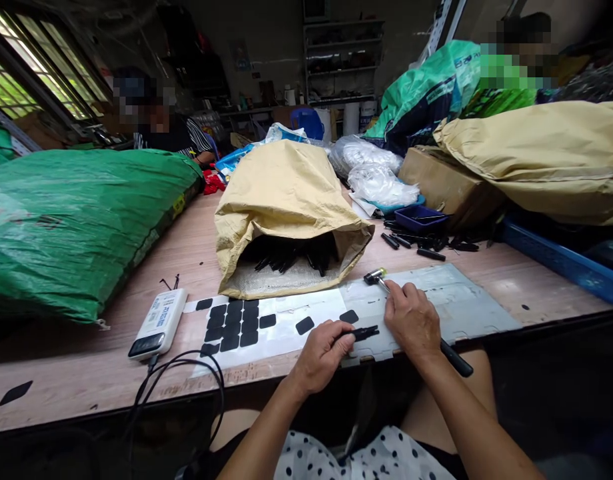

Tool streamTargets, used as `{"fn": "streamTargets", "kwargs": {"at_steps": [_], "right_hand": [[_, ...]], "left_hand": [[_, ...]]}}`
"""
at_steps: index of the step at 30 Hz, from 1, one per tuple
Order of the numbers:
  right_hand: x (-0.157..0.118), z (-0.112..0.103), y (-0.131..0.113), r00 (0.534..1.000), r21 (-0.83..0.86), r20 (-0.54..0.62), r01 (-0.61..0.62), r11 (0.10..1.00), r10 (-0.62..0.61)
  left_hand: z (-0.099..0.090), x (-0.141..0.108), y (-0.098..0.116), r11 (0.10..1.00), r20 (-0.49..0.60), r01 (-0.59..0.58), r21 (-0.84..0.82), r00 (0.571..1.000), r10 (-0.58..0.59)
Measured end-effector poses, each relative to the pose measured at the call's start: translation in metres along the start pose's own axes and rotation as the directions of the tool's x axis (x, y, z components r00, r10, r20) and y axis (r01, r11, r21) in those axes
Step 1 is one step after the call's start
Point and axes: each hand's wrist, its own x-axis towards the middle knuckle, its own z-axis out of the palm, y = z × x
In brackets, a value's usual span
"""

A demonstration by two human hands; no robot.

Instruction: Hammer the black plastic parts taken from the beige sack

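Note:
My left hand [322,357] is closed around a slim black stick-like part [367,332], whose forked end points right over the grey board [466,297]. In my right hand [413,320] is a small hammer [374,276]; its head with a yellowish face shows beyond my fingers, and its black handle comes out below my wrist. Left of my hands, rounded black squares [231,327] lie on a white sheet [281,347], several in rows and a few loose. Behind the sheet, an open tan sack [286,193] holds many black parts [296,257], their far ends hidden in shadow.
A white power bank [159,323] with a black cable [220,380] lies at the left, by a big green sack [76,227]. Loose black pieces [430,255], a purple tray [420,217] and a blue tray [561,257] stand right. Two people sit farther back.

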Motion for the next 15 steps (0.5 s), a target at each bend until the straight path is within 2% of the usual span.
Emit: {"fn": "streamTargets", "kwargs": {"at_steps": [3, 7, 10, 12, 13, 15], "right_hand": [[0.000, 0.001, 0.000, 1.000, -0.004, -0.002, 0.000, 1.000, 0.000], [0.000, 0.000, -0.001, 1.000, -0.007, -0.005, 0.001, 1.000, -0.001], [0.000, -0.002, -0.001, 1.000, -0.007, -0.010, 0.000, 1.000, 0.000], [0.000, -0.002, -0.001, 1.000, -0.003, -0.008, -0.001, 1.000, 0.001], [0.000, -0.002, -0.001, 1.000, -0.001, -0.006, -0.003, 1.000, 0.003], [0.000, -0.002, -0.001, 1.000, -0.001, -0.002, -0.004, 1.000, 0.004]], "left_hand": [[0.001, 0.002, -0.003, 1.000, -0.019, -0.004, 0.016, 1.000, 0.005], [0.003, 0.001, 0.001, 0.995, -0.030, -0.070, 0.075, 0.997, 0.073], [0.002, -0.011, 0.011, 0.995, -0.027, -0.095, -0.036, 0.995, 0.094], [0.004, -0.027, 0.016, 0.982, 0.023, -0.085, -0.168, 0.996, 0.090], [0.007, -0.036, 0.016, 0.972, 0.080, -0.057, -0.230, 0.994, 0.077], [0.016, -0.055, 0.007, 0.952, 0.255, 0.080, -0.295, 0.967, -0.002]]}}
